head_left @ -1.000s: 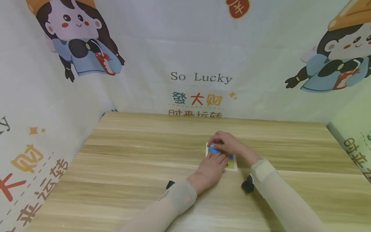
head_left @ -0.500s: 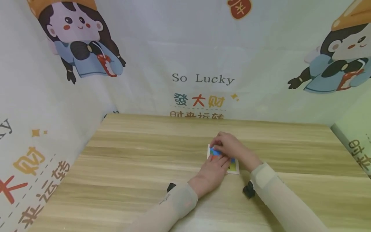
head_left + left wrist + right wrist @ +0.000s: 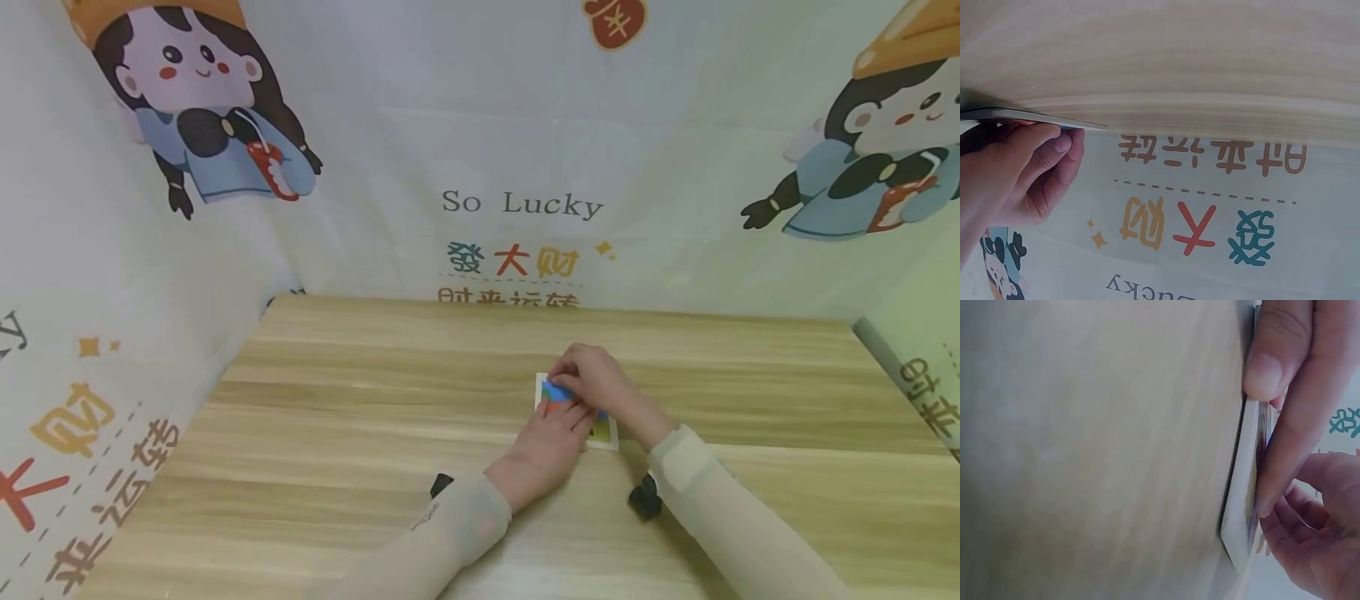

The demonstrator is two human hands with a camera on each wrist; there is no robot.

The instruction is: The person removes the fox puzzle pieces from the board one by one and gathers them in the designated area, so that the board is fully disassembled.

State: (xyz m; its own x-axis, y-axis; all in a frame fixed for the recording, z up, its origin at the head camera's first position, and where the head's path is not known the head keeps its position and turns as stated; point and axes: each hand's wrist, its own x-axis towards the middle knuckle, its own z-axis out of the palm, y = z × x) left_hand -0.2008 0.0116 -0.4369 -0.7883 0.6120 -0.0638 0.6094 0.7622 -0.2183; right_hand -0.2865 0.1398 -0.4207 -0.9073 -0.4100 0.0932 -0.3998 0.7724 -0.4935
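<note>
A small flat picture board (image 3: 605, 433) with a white border and a blue, red, green and yellow picture lies on the wooden table. My left hand (image 3: 543, 446) rests over its near part, with rather straight fingers across the picture. In the right wrist view, the left thumb (image 3: 1265, 375) sits against the board's pale edge (image 3: 1235, 515). My right hand (image 3: 596, 379) reaches in from the right. Its thumb and curled fingers come together at the far part of the picture; I cannot tell whether they pinch a piece. The left wrist view shows these right fingers (image 3: 1047, 153) right at the board's surface.
The wooden table (image 3: 337, 417) stretches out around the board. Small black objects show beside the left sleeve (image 3: 442, 483) and under the right sleeve (image 3: 643, 497). A white printed cloth (image 3: 390, 150) hangs behind the table and along its sides.
My right fingertips have shifted slightly to the right over the far part of the picture and bent a little more. The left hand stays in place on the board.
</note>
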